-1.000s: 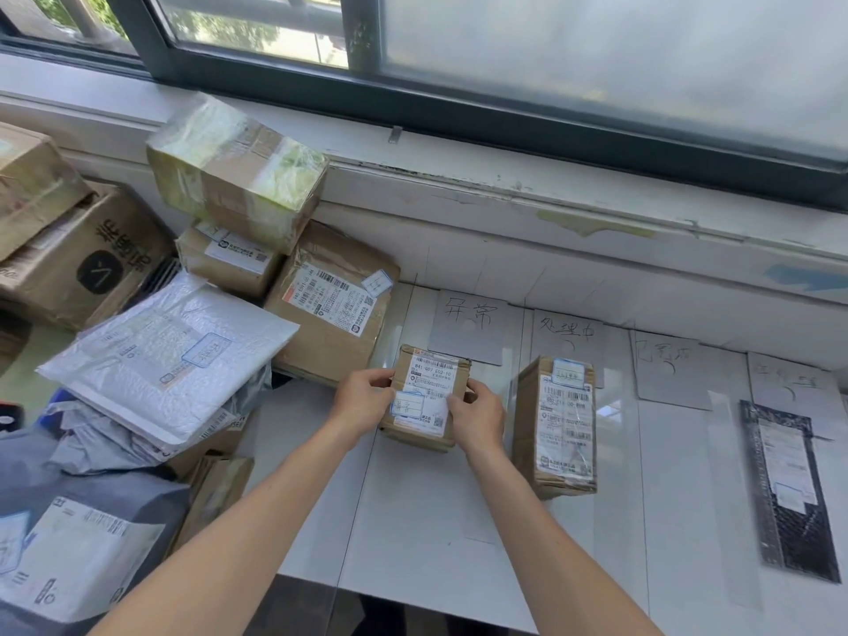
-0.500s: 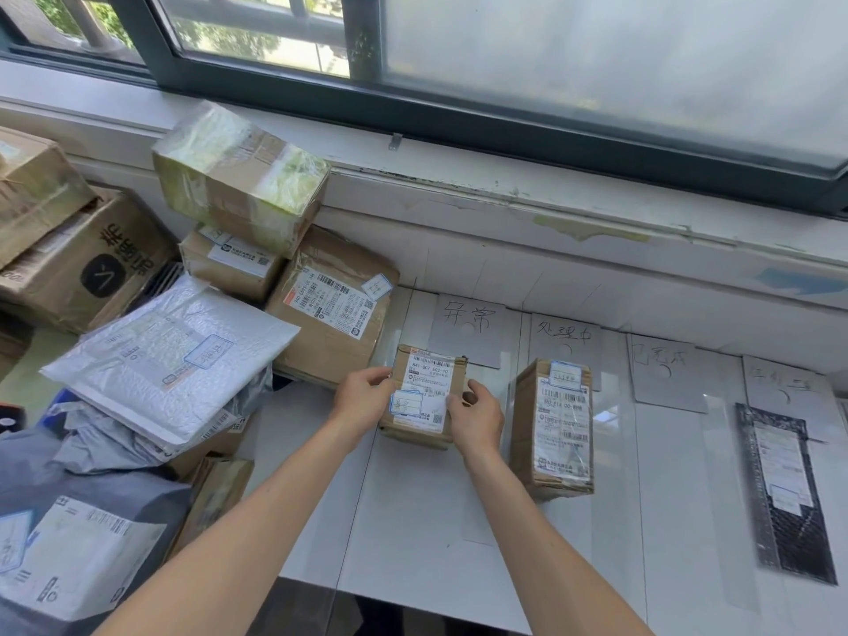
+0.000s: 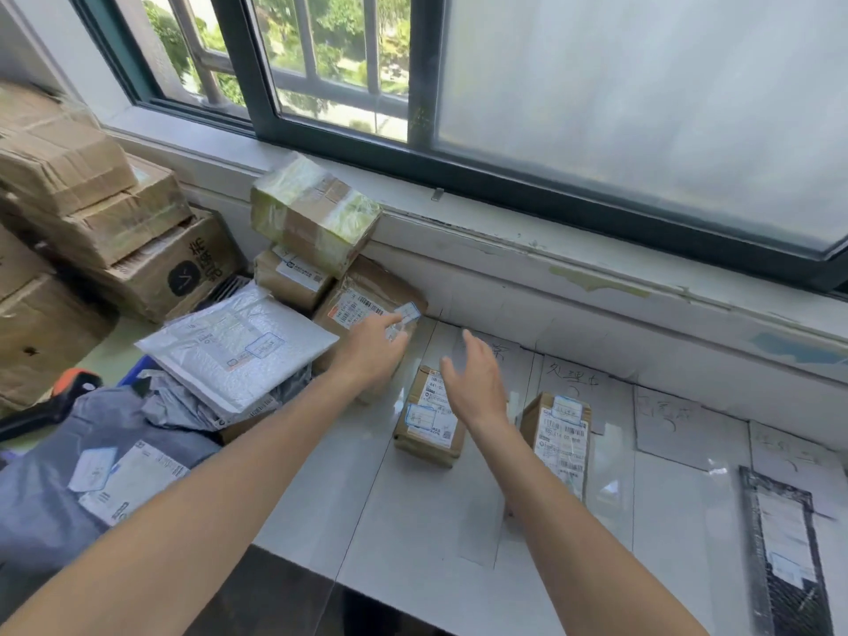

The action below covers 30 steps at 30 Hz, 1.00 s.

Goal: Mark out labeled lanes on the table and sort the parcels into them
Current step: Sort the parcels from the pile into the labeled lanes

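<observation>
- Both hands are empty, fingers spread: the left hand (image 3: 372, 353) reaches over the kraft-wrapped parcel (image 3: 367, 293) at frame centre, and the right hand (image 3: 475, 390) hovers above the small carton (image 3: 426, 417) lying in the leftmost lane.
- Grip that parcel by both sides, since the taped box (image 3: 316, 213) stacked just above it could slide.

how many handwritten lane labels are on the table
4 labels in a row: first partly behind the right hand, second behind the tall box, third, fourth rightmost; more may be off-frame.
</observation>
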Each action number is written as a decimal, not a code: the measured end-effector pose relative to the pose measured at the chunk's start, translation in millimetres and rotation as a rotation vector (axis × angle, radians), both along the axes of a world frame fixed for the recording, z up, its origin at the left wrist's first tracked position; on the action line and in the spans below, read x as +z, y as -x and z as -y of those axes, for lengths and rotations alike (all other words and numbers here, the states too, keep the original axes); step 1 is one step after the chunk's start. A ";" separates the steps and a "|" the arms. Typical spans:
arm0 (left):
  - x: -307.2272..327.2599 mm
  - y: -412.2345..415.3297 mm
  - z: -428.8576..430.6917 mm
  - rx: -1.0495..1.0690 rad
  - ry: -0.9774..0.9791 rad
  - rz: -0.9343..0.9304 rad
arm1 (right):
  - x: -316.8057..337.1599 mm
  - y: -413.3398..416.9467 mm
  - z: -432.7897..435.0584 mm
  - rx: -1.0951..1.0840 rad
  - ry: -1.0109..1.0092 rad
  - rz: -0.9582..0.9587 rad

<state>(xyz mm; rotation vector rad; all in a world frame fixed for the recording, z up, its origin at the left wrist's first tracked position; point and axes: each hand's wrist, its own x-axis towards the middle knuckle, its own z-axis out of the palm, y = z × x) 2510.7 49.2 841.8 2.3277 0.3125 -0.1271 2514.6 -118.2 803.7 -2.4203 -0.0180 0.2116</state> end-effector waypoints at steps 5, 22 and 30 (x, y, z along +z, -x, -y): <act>36.5 4.4 -35.4 -0.057 -0.339 0.081 | 41.8 -16.7 -20.3 0.189 0.117 0.139; 39.5 60.8 -215.3 0.056 -0.773 -0.259 | 55.8 -5.8 -182.8 0.664 0.357 0.420; 10.1 58.9 -247.2 0.027 -0.629 -0.364 | 19.3 -1.6 -205.5 0.600 0.493 0.122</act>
